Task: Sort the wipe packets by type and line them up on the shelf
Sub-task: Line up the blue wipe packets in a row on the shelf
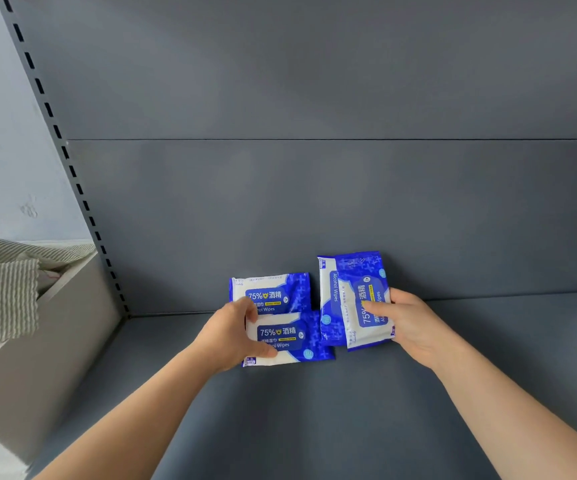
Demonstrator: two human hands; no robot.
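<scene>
My left hand (231, 336) grips the near packet (288, 341) by its left end on the shelf (314, 427). My right hand (410, 327) pinches the upended packet (351, 299) beside it.

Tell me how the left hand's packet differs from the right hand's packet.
The left packet lies lengthwise, print reading level; the right packet is turned on end, print running sideways. The left hand grips its packet by one short end; the right hand lays its thumb across the label. Both are blue-and-white 75% alcohol wipes.

Grey shelf (314, 427): rear left packet (280, 292) at back panel (314, 220), front left packet (292, 338) overlapping, right packets (347, 299) upended.
</scene>
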